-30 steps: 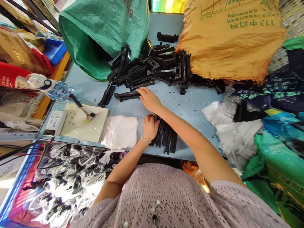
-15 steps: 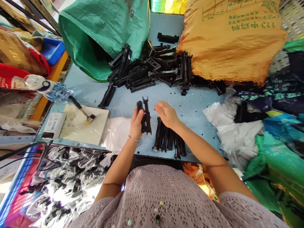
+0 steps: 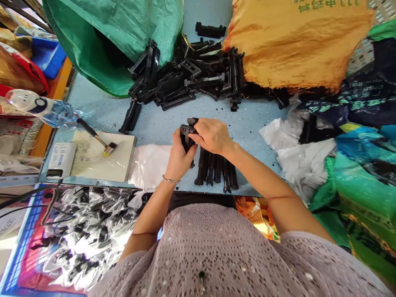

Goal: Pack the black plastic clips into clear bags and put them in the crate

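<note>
Between my hands is a black plastic bracket (image 3: 186, 134), partly covered by fingers. My left hand (image 3: 180, 157) is wrapped round its lower part, thumb along the near side. At its upper end, my right hand (image 3: 213, 134) pinches the black part with thumb and fingers. Whether it is one piece or two fitted together I cannot tell. Just below my right hand, several long black bars (image 3: 217, 169) lie side by side near the table's front edge. Farther back, a heap of similar black pieces (image 3: 176, 82) spreads before the sacks.
A green sack (image 3: 148, 24) gapes at back left; an orange sack (image 3: 297, 45) stands at back right. On the left are a brush (image 3: 95, 135) on a cardboard pad (image 3: 93, 165), a white box (image 3: 62, 159) and a bottle (image 3: 58, 112). White plastic bags (image 3: 303, 161) lie right.
My right hand has moved from open air on to the top of the black piece. My left hand has turned the piece, and the two hands now meet on it. The view has shifted slightly.
</note>
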`<control>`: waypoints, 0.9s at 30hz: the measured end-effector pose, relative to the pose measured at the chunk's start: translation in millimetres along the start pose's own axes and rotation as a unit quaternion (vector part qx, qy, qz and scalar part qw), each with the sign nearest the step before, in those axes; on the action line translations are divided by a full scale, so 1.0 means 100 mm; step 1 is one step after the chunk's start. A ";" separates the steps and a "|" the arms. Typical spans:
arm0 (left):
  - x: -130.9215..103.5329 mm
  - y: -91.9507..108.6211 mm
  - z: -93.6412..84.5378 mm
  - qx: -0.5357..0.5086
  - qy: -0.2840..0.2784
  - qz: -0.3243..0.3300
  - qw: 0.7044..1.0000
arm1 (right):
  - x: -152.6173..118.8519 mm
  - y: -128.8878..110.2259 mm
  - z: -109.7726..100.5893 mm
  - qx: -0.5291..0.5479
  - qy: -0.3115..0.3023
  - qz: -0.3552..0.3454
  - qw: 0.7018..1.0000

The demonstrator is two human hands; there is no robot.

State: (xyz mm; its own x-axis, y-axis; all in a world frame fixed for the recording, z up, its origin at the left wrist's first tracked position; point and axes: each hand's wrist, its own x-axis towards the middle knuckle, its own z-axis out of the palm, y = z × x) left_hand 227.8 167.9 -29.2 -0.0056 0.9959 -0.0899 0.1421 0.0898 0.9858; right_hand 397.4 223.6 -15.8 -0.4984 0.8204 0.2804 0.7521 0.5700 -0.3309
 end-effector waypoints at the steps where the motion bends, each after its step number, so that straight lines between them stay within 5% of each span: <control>1: 0.00 0.01 0.01 -0.001 -0.006 -0.004 1.000 | -0.01 0.00 -0.01 0.004 0.000 0.012 1.000; 7: 0.11 -0.14 0.03 -0.088 -0.044 -0.040 0.994 | -0.24 -0.05 0.01 0.093 -0.010 0.124 0.988; 15: 0.23 -0.49 0.07 -0.168 -0.032 -0.119 0.978 | -0.74 -0.47 0.44 0.033 -0.096 0.000 0.995; 22: 0.18 -0.70 -0.02 -0.044 0.063 -0.021 0.997 | -0.46 -0.43 0.46 0.034 -0.145 0.055 0.987; 25: 0.14 -0.76 -0.08 -0.028 0.111 0.008 0.993 | -0.17 -0.32 0.47 0.070 -0.215 0.111 0.968; 27: 0.06 -0.84 -0.07 -0.016 0.089 -0.014 0.996 | 0.14 -0.15 0.50 0.087 -0.219 0.110 0.966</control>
State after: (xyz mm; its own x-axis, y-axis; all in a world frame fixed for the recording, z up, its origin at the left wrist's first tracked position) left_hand 209.3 166.0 -111.4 -0.1848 0.9782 -0.0946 0.1071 0.1157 0.9875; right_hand 357.6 229.3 -52.5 -0.4971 0.8422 -0.2088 0.7962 0.3471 -0.4955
